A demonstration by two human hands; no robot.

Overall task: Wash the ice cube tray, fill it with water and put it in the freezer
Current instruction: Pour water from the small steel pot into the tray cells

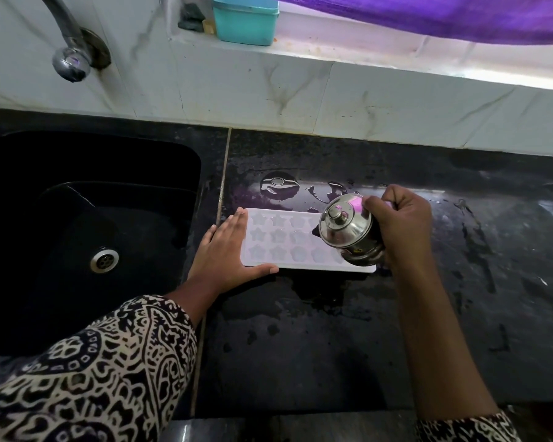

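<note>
A pale translucent ice cube tray with star-shaped cells lies flat on the wet black counter, just right of the sink. My left hand rests flat against the tray's left end, thumb along its near edge. My right hand grips a small lidded steel pot, tilted leftward over the tray's right end and hiding the cells there. Whether water is coming out of the pot, I cannot tell.
A black sink with a metal drain lies to the left, a chrome tap above it. Puddles sit behind the tray. A teal box stands on the ledge under purple cloth.
</note>
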